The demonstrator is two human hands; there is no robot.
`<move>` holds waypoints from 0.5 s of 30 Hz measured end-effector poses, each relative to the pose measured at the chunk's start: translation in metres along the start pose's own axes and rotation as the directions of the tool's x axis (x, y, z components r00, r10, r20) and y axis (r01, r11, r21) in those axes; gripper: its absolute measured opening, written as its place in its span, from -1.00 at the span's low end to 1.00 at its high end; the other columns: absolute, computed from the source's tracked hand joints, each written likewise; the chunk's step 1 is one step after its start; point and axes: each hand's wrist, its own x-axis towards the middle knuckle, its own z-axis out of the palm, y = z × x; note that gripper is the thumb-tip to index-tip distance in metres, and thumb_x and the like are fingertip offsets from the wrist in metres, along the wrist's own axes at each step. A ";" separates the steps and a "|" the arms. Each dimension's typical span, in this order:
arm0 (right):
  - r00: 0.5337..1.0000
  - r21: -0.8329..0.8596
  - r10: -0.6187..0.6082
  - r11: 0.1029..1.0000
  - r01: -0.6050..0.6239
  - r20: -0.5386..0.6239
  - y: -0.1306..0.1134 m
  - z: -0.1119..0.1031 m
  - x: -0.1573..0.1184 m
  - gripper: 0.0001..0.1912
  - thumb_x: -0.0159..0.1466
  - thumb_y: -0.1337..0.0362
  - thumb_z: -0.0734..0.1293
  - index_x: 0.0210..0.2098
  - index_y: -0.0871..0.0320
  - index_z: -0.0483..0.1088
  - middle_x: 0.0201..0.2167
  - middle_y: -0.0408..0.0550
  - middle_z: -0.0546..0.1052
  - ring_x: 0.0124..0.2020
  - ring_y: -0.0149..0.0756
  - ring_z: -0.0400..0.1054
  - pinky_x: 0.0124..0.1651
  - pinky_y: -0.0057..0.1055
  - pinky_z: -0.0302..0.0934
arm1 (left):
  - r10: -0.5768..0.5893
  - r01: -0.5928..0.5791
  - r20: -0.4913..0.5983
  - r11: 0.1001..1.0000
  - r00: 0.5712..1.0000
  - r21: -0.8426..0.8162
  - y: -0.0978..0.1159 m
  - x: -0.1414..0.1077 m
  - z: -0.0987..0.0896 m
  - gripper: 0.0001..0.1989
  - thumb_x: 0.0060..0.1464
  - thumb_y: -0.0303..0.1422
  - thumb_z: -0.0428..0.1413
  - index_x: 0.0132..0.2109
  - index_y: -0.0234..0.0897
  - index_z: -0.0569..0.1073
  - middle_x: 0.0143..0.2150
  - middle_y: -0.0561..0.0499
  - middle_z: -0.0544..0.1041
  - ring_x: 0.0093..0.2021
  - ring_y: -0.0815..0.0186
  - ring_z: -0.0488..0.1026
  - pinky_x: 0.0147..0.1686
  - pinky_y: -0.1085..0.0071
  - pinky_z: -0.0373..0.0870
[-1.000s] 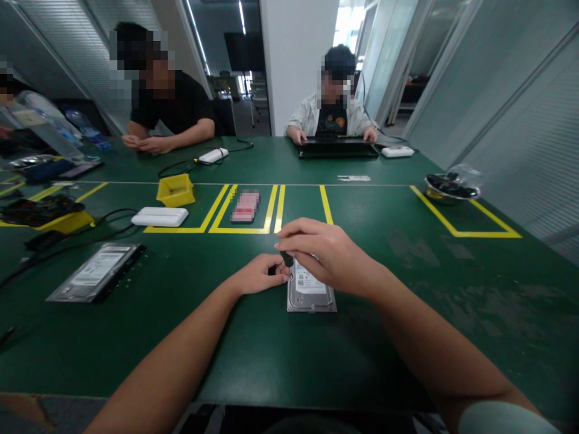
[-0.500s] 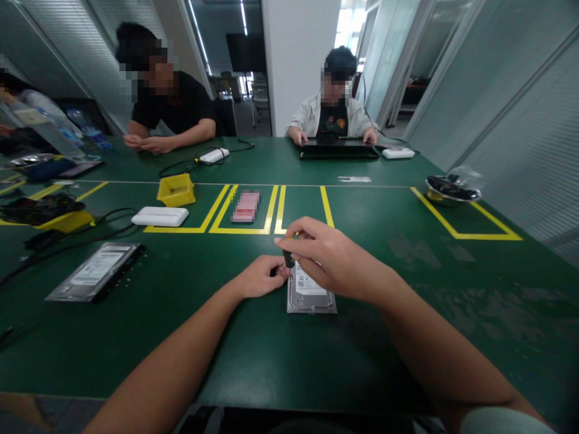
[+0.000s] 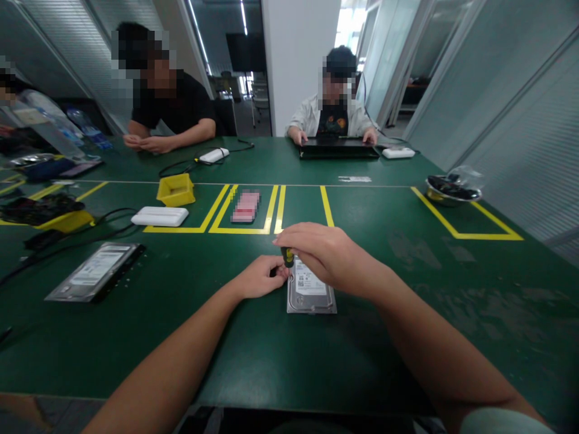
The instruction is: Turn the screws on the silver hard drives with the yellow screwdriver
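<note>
A silver hard drive [image 3: 312, 299] with a white label lies flat on the green table before me. Over its left edge stands a short, dark screwdriver [image 3: 288, 258] with yellow marks on its handle, roughly upright, tip down. My right hand [image 3: 332, 256] arches over the drive, its fingers together and resting over the top of the screwdriver handle. At the drive's left side is my left hand [image 3: 260, 277], with thumb and fingers curled together close to the screwdriver's lower end. What those fingertips pinch is hidden.
Another hard drive [image 3: 94, 272] lies to the left, small bits beside it. Beyond are a white power bank [image 3: 160, 216], a yellow bin [image 3: 176, 190], a pink phone-like item [image 3: 246, 206] and a bowl of dark parts [image 3: 453, 188]. Co-workers sit across; one holds a black panel [image 3: 339, 149].
My right hand's fingers have flattened from a raised pinch over the screwdriver handle, showing more of the handle. My left hand and the hard drive stay where they were.
</note>
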 end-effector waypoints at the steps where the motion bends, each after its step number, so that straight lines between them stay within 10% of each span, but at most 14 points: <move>1: 1.000 -0.005 0.010 1.000 -0.010 -0.013 0.000 0.000 0.000 -0.71 0.35 0.48 0.16 -0.04 0.30 0.46 -0.07 0.09 0.56 0.01 -0.26 0.42 0.10 -0.28 0.29 | 0.001 -0.001 -0.002 1.000 1.000 0.008 0.000 0.000 0.000 -0.91 0.13 -0.40 0.04 -0.32 -0.33 0.39 -0.41 0.09 0.40 -0.39 0.38 0.33 -0.36 0.45 0.25; 15: 1.000 0.016 0.003 1.000 -0.004 0.006 -0.004 -0.007 -0.003 -0.69 0.34 0.46 0.19 -0.02 0.34 0.48 -0.05 0.17 0.50 -0.04 -0.23 0.41 0.01 -0.29 0.34 | -0.011 0.012 -0.021 0.999 1.000 0.037 -0.004 0.000 0.001 -0.87 0.11 -0.33 0.08 -0.31 -0.32 0.41 -0.42 0.07 0.43 -0.38 0.35 0.36 -0.36 0.45 0.30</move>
